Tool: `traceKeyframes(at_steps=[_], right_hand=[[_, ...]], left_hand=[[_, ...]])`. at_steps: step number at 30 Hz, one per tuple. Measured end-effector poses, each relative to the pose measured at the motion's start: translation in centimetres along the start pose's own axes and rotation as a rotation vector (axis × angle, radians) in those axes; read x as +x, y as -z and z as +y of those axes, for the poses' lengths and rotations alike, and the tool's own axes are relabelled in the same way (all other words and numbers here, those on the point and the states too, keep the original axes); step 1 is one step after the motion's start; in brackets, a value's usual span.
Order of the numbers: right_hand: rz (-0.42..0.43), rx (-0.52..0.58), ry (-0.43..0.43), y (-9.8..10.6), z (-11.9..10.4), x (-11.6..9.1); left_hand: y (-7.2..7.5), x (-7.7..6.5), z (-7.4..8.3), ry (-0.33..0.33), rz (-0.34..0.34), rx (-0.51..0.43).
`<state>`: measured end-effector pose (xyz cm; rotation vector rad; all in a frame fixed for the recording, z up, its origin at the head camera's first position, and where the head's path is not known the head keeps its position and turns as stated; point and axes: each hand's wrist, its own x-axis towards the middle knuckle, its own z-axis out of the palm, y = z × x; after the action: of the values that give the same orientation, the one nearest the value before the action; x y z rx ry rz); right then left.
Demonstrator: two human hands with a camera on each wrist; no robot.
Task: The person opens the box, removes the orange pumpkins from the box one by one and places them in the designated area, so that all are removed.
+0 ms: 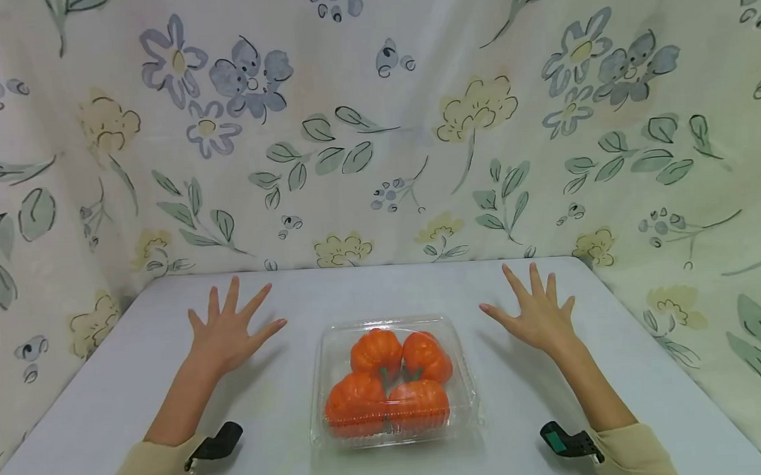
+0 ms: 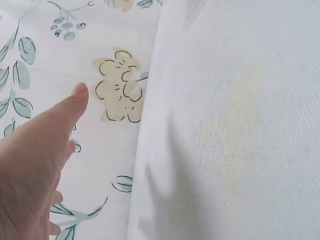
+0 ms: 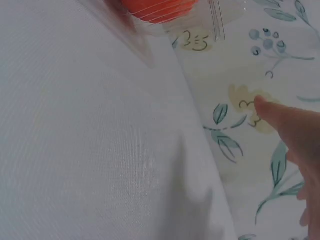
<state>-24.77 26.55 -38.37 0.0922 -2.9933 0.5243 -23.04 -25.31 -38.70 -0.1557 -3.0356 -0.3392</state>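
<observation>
A clear plastic box [image 1: 319, 392] sits in the middle of the white table. Inside it lie several small orange pumpkins [image 1: 376, 352] with ribbed skin and green stems. To the left of the box my left hand [image 1: 225, 336] is held with its fingers spread, holding nothing. On the other side my right hand [image 1: 540, 318] is spread the same way, also holding nothing. The left wrist view shows the left thumb [image 2: 65, 112] stretched out. From the right wrist, part of the box and one orange pumpkin [image 3: 160, 9] show at the top, with the right thumb [image 3: 280, 117] off to the side.
The white table [image 1: 383, 290] reaches back to a hanging cloth [image 1: 378, 188] printed with flowers and leaves, which also covers both sides. A black wrist device [image 1: 219, 443] is on the left cuff, and another black device [image 1: 569, 442] is on the right cuff.
</observation>
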Motion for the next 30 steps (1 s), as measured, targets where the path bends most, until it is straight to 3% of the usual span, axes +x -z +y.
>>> traceKeyframes(at_steps=[8, 16, 22, 26, 30], right_hand=[[0.011, -0.013, 0.026, 0.4, -1.1, -0.4], [0.035, -0.012, 0.093, 1.3, -3.6, -0.9], [0.082, -0.003, 0.152, 2.1, -5.5, -1.6], [0.089, 0.008, 0.201, 2.3, -7.0, -2.1], [0.104, 0.009, 0.246, 2.3, -8.3, -2.4]], left_hand=[[0.1, 0.3, 1.1, -0.011, 0.002, 0.027], [0.3, 0.0, 1.6, -0.021, -0.030, -0.009], [0.2, -0.1, 2.0, -0.082, -0.039, -0.117], [0.1, -0.1, 2.6, -0.149, -0.031, -0.239], [-0.1, -0.4, 3.1, -0.162, -0.050, -0.359]])
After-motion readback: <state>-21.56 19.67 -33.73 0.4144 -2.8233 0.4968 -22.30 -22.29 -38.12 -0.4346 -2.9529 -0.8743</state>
